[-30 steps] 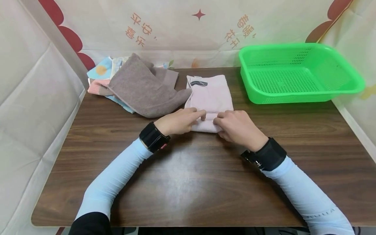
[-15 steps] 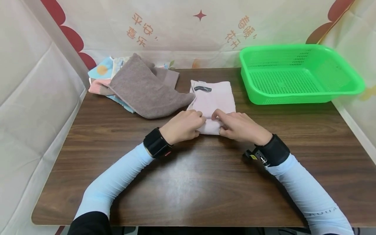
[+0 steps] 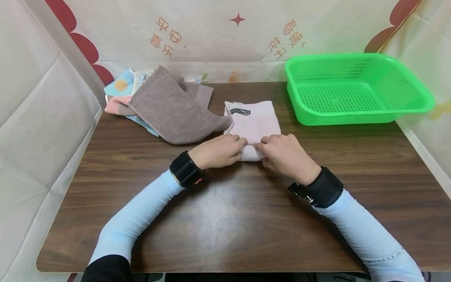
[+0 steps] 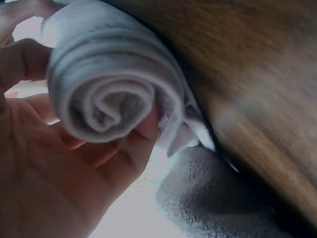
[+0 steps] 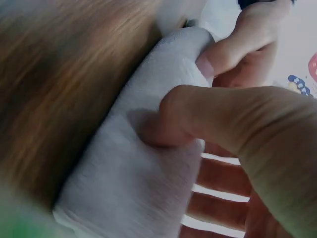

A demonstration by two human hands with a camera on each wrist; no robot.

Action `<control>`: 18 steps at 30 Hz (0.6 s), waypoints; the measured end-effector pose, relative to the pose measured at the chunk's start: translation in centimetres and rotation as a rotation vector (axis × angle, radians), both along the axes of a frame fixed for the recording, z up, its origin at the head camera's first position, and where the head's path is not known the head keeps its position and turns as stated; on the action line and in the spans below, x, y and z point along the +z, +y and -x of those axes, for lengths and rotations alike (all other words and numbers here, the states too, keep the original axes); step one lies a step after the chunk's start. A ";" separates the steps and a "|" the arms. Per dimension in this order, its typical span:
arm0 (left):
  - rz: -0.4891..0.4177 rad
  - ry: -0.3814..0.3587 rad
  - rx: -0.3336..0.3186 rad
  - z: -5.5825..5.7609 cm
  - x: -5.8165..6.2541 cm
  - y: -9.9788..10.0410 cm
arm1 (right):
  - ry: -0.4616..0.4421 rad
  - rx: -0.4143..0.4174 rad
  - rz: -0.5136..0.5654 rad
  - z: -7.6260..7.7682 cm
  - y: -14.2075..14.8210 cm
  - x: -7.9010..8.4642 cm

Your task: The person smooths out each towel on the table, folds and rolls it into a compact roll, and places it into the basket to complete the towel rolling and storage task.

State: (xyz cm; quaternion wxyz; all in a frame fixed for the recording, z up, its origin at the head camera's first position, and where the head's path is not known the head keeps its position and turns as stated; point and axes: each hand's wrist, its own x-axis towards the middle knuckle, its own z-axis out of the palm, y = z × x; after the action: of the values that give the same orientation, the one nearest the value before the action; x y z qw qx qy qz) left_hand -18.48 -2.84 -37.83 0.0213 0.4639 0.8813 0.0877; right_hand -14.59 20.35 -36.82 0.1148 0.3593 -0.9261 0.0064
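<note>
Since a second ago the far, labelled edge of the pale pink towel (image 3: 258, 123) has come closer to the person, and its flat part is shorter; the grey towel (image 3: 176, 111) and the green plastic basket (image 3: 359, 117) stay where they were. The left hand (image 3: 221, 151) curls its fingers round the left end of the towel's rolled near edge, where the left wrist view shows a spiral of layers. The right hand (image 3: 287, 156) grips the other end, its thumb pressing on the roll and its fingers on the far side. The towel lies mid-table on the dark wooden tabletop (image 3: 211, 235), its black label (image 3: 240, 112) face up. The grey towel's tip meets its left edge; beyond, patterned blue-and-pink cloth (image 3: 121, 85) shows from under the grey. The basket stands at the far right.
</note>
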 end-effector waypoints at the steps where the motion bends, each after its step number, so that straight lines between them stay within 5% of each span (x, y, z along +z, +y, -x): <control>1: -0.004 -0.010 0.012 0.0 0.1 0.0 | -0.021 -0.012 0.004 0.1 0.0 -0.1; 4: -0.013 0.024 0.042 -0.3 0.2 0.1 | -0.118 -0.074 0.017 0.8 0.2 -0.2; 10: 0.027 0.266 -0.005 -1.3 0.5 0.6 | -0.313 -0.130 0.090 1.8 1.3 -0.2; 13: 0.031 0.297 -0.017 -1.4 0.2 0.9 | -0.380 -0.128 0.126 2.0 1.7 -0.2; 18: 0.011 0.247 -0.011 -1.0 -0.4 0.9 | -0.276 -0.070 0.087 1.0 1.3 0.9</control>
State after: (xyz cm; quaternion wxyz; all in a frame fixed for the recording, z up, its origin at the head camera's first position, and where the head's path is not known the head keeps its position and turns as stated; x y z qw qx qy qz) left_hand -17.47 -1.96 -38.19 -0.0842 0.4758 0.8752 0.0248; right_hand -15.62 21.64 -35.95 0.0019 0.3172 -0.9439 0.0920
